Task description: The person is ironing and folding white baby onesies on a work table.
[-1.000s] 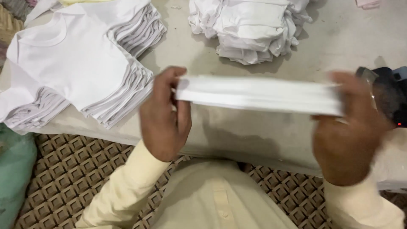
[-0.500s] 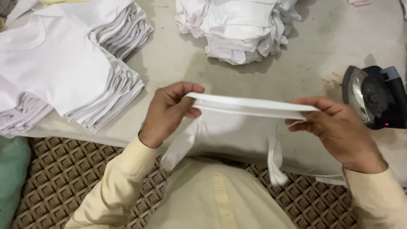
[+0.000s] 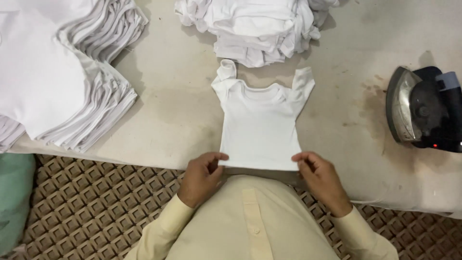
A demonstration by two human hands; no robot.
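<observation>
A small white shirt is now lying flat on the beige table, with its sleeves pointing to 12 o'clock. Half a second ago it was hanging in the air, held up as a thin folded strip. The left hand is pinching the bottom left corner at 7 o'clock. The right hand is pinching the bottom right corner at 5 o'clock. Both hands are closing their fingers on the hem. A messy pile of white clothes is sitting at 12 o'clock. A neat stack of folded shirts is sitting at 10 o'clock. A black iron is resting at 3 o'clock.
</observation>
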